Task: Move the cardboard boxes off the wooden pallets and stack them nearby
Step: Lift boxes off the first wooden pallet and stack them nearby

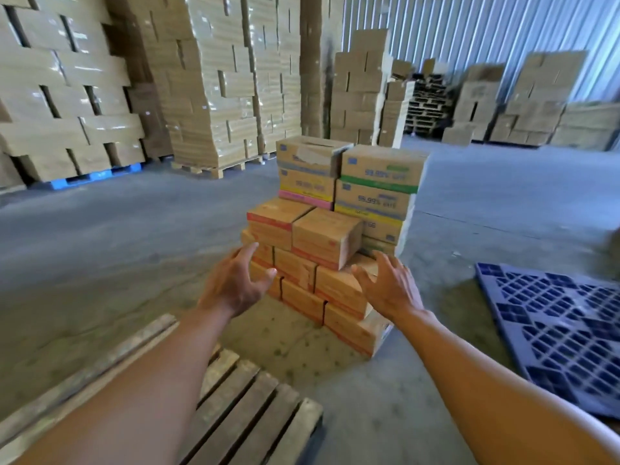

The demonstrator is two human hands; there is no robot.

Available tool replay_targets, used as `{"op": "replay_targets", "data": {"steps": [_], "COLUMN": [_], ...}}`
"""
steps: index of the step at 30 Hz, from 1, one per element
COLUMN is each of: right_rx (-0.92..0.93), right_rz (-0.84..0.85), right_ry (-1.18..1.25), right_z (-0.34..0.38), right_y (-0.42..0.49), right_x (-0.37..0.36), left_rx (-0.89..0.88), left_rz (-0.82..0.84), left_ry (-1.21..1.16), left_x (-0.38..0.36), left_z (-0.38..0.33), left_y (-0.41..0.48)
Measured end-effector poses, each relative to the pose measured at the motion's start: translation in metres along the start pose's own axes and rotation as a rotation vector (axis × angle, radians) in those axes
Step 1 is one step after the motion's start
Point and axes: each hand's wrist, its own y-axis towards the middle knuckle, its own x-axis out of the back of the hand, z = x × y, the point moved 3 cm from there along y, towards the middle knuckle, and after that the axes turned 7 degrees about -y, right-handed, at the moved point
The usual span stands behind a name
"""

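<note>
- Two hands reach forward with fingers spread and nothing in them: the left hand [235, 283] and the right hand [389, 286], palms turned toward each other.
- Between and just beyond them is a stepped stack of cardboard boxes [339, 290] standing on the concrete floor [117, 246], not on any pallet that can be seen.
- The tall boxes at the back of the stack carry blue print reading "99.99%"; the words after it are too blurred to read. Each has a small blue logo at an upper corner, also unreadable.
- Coloured bands run along the box edges: a green band [379, 186], yellow and pink ones below and to the left, red-orange on the lower front boxes.
- The top front box [327, 238] sits skewed on the row beneath it, clear of both hands.
- The back left box has its top torn open.
- A wooden pallet [248, 397] lies at the bottom of the view, under the left forearm, its far corner near the stack.
- A blue plastic pallet [553, 330] lies flat on the floor to the right, its left edge well apart from the stack.
- Behind stand tall shrink-wrapped loads of cartons [214, 78], one on a blue base [97, 176].
- Farther back are lower carton piles, a heap of empty pallets [426, 105] and a corrugated metal wall [486, 25].
</note>
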Motion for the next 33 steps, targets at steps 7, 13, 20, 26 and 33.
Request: {"op": "replay_targets", "data": {"steps": [7, 13, 20, 26, 33], "right_rx": [-0.105, -0.182, -0.201, -0.182, -0.189], "right_rz": [-0.019, -0.071, -0.063, -0.038, 0.129], "right_ry": [0.003, -0.003, 0.023, 0.049, 0.093], "right_z": [-0.04, -0.045, -0.044, -0.067, -0.106], "right_y": [0.077, 0.15, 0.248, 0.373, 0.513], "right_x": [-0.018, -0.038, -0.081, -0.134, -0.2], "left_rx": [-0.1, -0.171, -0.175, -0.138, -0.016], "left_rz": [0.1, 0.17, 0.187, 0.19, 0.236], "left_ry": [-0.019, -0.035, -0.056, -0.079, -0.088], "left_x": [-0.071, -0.121, -0.178, -0.247, -0.325], "left_z": [0.0, 0.02, 0.045, 0.075, 0.103], "left_y": [0.097, 0.191, 0.289, 0.389, 0.501]}}
